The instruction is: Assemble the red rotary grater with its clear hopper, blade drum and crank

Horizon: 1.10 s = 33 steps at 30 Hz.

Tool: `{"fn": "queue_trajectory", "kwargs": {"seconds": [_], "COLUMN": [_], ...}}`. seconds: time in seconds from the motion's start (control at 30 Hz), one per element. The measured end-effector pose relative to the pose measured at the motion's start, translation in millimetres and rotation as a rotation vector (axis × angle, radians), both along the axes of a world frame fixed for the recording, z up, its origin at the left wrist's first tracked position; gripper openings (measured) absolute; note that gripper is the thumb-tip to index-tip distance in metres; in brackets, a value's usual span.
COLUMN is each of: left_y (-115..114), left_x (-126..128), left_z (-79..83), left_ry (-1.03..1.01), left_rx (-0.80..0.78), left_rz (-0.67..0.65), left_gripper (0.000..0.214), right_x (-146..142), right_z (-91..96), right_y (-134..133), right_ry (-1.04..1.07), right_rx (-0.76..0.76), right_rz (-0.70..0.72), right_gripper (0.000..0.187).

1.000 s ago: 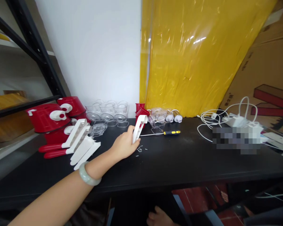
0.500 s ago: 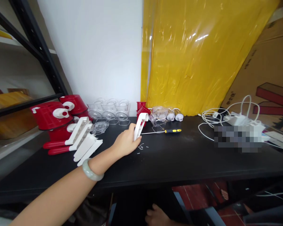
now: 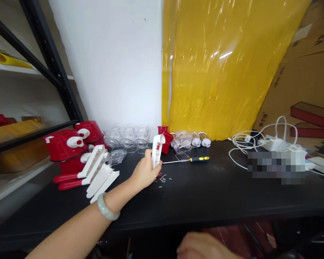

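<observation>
My left hand [image 3: 145, 172], with a pale bangle at the wrist, is closed around a white plastic crank handle [image 3: 157, 148] held upright above the table. A red tip shows just under the fingers. My right hand [image 3: 202, 246] is at the bottom edge, below the table front, smeared by motion; its fingers cannot be made out. Close to the left hand lie small metal pins [image 3: 163, 178] and a screwdriver [image 3: 197, 159] with a black and yellow grip. Behind the crank handle stands a red plastic part [image 3: 166, 141].
At left are red plastic housings [image 3: 64, 145], white crank arms with red grips [image 3: 93, 162] and flat white pieces [image 3: 101, 181]. Clear plastic cups [image 3: 128, 138] line the wall. Metal grater drums [image 3: 204, 139] stand right of centre. White cables [image 3: 239, 144] tangle at the right.
My right hand has risen from below and moved right toward the table edge. The left hand keeps its hold, and the crank handle is turned more upright. The view has tilted up slightly.
</observation>
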<state>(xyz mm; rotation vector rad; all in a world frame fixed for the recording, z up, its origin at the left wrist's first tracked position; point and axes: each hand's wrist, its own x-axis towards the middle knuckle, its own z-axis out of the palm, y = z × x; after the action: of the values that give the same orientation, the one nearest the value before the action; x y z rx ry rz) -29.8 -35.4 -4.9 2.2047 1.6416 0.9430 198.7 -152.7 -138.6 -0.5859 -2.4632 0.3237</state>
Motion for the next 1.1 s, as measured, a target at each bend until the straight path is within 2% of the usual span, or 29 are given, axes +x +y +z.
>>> {"fn": "queue_trajectory", "kwargs": {"seconds": [0.03, 0.1, 0.17, 0.23, 0.27, 0.33, 0.43, 0.57, 0.67, 0.83, 1.1], "left_y": [1, 2, 4, 7, 9, 14, 19, 16, 8, 1, -1], "left_x": [1, 4, 9, 14, 17, 22, 25, 24, 24, 30, 33], "left_z": [-0.5, -0.2, 2.9, 9.1, 12.8, 19.8, 24.3, 16.9, 7.7, -1.5, -1.0], "left_ry": [-0.029, -0.061, -0.055, -0.022, -0.004, 0.014, -0.008, -0.033, 0.008, 0.062, 0.104], "left_rx": [0.002, -0.017, -0.029, -0.02, -0.013, -0.002, 0.016, 0.026, 0.038, 0.043, 0.023], "left_rz": [-0.018, -0.064, -0.097, -0.101, -0.094, -0.069, -0.015, 0.004, -0.032, -0.056, -0.05], "left_gripper": [0.027, 0.027, 0.027, 0.026, 0.026, 0.026, 0.025, 0.025, 0.023, 0.022, 0.022], "right_x": [4, 5, -2, -13, -19, -29, -34, -29, -26, -25, -21], "right_z": [35.8, 93.7, 127.9, 141.8, 144.2, 145.7, 146.1, 138.6, 126.8, 115.2, 116.4], "right_y": [7, 31, 69, 112, 133, 165, 186, 180, 171, 169, 171], "right_ry": [0.095, 0.269, 0.454, 0.62, 0.673, 0.723, 0.681, 0.475, 0.373, 0.341, 0.363], "right_rx": [0.037, 0.001, -0.025, -0.128, -0.18, -0.184, -0.047, 0.223, 0.35, 0.386, 0.428], "right_rz": [0.072, -0.004, -0.133, -0.25, -0.268, -0.279, -0.235, -0.21, -0.193, -0.195, -0.144], "right_gripper": [0.012, 0.014, 0.012, 0.012, 0.012, 0.014, 0.012, 0.002, 0.004, 0.006, 0.006]}}
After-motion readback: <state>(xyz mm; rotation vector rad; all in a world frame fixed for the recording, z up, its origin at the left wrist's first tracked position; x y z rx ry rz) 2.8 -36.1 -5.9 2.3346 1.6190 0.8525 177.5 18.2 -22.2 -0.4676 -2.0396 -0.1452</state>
